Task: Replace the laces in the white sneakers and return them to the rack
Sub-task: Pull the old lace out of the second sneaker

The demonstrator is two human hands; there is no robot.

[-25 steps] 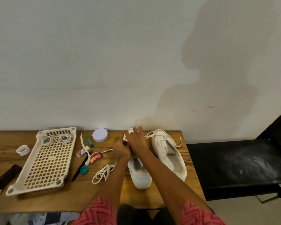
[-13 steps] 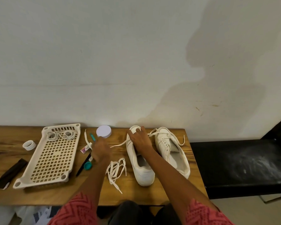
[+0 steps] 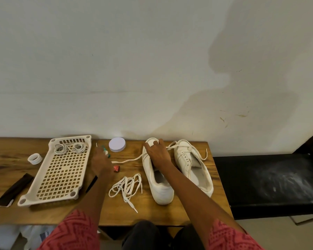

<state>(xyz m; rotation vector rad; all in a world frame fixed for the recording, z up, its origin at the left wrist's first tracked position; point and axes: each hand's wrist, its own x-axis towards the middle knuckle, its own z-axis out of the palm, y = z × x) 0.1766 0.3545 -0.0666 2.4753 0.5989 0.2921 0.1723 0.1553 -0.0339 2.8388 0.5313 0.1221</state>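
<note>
Right now the right hand (image 3: 156,152) lies palm down, fingers spread, on the near sneaker (image 3: 156,175) standing on the tabletop (image 3: 181,212). The left hand (image 3: 100,162) reaches out, blurred, beside the rack (image 3: 43,181); its grip I cannot tell. A loose lace (image 3: 126,186) lies between.

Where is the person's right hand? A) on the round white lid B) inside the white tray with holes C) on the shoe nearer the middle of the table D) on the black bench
C: the right hand rests on top of the left-hand white sneaker, over its front part, while the tray, lid and bench are untouched by it.
</note>
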